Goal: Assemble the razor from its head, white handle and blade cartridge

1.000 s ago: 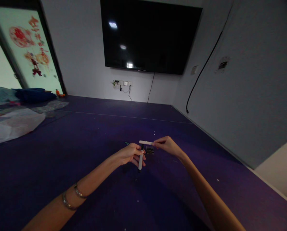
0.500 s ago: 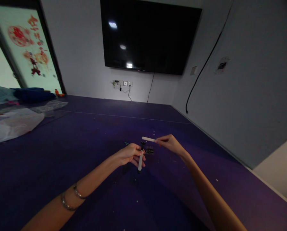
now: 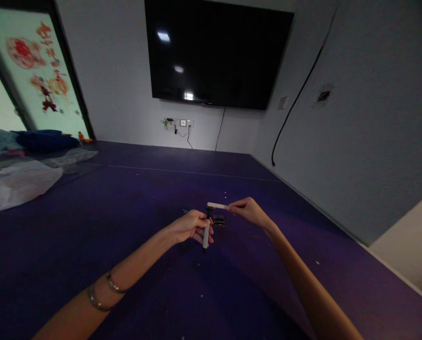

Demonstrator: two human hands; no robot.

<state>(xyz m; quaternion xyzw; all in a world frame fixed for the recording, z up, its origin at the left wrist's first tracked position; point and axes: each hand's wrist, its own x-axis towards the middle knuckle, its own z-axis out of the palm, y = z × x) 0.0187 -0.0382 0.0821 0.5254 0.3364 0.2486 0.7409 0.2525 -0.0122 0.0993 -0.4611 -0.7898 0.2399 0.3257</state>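
Observation:
My left hand [image 3: 194, 225] is closed around a razor [image 3: 206, 236] with a light grey handle and a dark head, held nearly upright with the head at the top. My right hand [image 3: 248, 210] pinches a flat whitish stick [image 3: 217, 206] with a rounded end, pointing left. The stick's tip meets or overlaps the razor's head; contact is hard to tell. Just right of my left fingers lies a small dark piece in a clear holder [image 3: 219, 220]. A thin green thing [image 3: 185, 211] pokes out behind my left hand, mostly hidden.
The purple surface [image 3: 133, 198] carries scattered white specks. White plastic bags [image 3: 27, 182] and folded blue cloth [image 3: 46, 140] lie at the left. A television [image 3: 218, 52] hangs on the far wall above sockets [image 3: 183, 123]; a black cable [image 3: 299, 94] hangs along the right wall.
The stick's tip has come down slightly onto or in front of the razor's head. Both hands keep their grips; the whole view has shifted slightly.

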